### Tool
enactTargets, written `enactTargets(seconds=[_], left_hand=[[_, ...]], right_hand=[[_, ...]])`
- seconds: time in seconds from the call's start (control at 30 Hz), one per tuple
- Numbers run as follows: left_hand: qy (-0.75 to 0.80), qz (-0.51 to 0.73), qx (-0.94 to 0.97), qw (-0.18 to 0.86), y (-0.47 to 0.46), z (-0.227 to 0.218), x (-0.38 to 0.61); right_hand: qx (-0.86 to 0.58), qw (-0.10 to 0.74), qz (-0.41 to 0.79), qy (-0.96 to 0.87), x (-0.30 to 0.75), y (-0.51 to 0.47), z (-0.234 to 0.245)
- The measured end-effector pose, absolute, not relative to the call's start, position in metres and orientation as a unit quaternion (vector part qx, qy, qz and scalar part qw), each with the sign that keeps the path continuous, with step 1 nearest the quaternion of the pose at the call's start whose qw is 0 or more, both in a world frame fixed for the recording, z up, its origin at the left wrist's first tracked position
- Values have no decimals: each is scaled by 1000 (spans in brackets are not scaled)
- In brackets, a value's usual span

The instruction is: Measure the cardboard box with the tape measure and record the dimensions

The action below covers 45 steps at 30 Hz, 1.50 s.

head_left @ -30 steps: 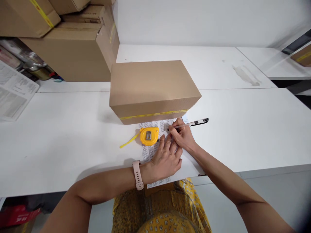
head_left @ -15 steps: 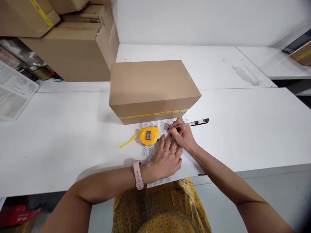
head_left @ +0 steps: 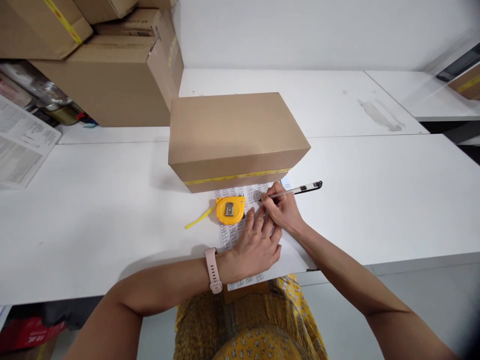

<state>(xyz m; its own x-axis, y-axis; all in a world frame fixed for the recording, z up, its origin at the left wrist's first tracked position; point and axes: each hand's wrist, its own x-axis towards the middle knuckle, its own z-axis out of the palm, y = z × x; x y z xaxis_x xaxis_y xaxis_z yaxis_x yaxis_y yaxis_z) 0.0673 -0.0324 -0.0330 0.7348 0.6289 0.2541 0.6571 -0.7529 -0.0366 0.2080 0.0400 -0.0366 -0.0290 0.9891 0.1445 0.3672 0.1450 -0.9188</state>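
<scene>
My right hand (head_left: 283,207) grips a clear-barrelled pen (head_left: 300,190), its tip down on a sheet of paper (head_left: 234,235) covered with rows of handwriting. Flat across that sheet lies my left hand (head_left: 258,240), fingers stretched out and close against the right hand. A yellow tape measure (head_left: 230,210) rests on the paper's left part, just beyond my left fingertips, with a yellow strap trailing to the left. Behind it stands a closed cardboard box (head_left: 236,130) with yellow tape along its lower front; the sheet's far edge meets or passes under the box.
More cardboard boxes (head_left: 112,85) are stacked at the back left, beside assorted packed items. A printed sheet (head_left: 22,145) leans at the far left. The white table (head_left: 375,200) ends close to my body, and the paper hangs over its front edge.
</scene>
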Motion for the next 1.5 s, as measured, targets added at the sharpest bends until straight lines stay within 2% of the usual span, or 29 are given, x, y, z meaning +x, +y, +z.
enactTargets(seconds=[0.17,0.3,0.37,0.43,0.57,0.63,0.77,0.9,1.0,1.13,1.23,1.3,1.43,1.5], left_hand=[[-352,-111,-927,61,-32,-34,68],[-353,-118,-926,66,-32,-36,68],[-351,-125,-925,70,-32,-37,67],[-348,-132,-925,76,-32,-39,66],[-343,-152,-923,88,-31,-41,66],[-334,-173,-921,101,-30,-38,66],[-334,-258,-896,138,-24,-23,62],[-483,-299,-812,134,-16,-7,38],[-594,-257,-760,54,-12,-6,16],[-626,-209,-749,-60,-8,-12,3],[-626,-215,-745,-85,-5,-10,7],[-620,-252,-731,-131,-6,-3,11],[-538,-324,-711,-316,-14,21,15],[-509,-333,-702,-371,-18,36,15]], right_hand=[[-547,452,329,-623,206,34,-34],[-547,562,172,-596,223,28,-30],[-577,576,93,-572,241,29,-29],[-618,513,37,-594,261,34,-29],[-659,289,-15,-694,287,42,-30],[-676,208,-17,-706,288,44,-31],[-705,169,-21,-689,282,45,-31],[-736,221,-11,-640,282,45,-29],[-728,321,-18,-606,283,45,-27],[-659,476,-26,-583,279,44,-26],[-581,553,11,-597,265,37,-22],[-535,563,110,-620,250,27,-15],[-428,473,436,-634,221,4,10],[-396,443,511,-622,214,-2,24]])
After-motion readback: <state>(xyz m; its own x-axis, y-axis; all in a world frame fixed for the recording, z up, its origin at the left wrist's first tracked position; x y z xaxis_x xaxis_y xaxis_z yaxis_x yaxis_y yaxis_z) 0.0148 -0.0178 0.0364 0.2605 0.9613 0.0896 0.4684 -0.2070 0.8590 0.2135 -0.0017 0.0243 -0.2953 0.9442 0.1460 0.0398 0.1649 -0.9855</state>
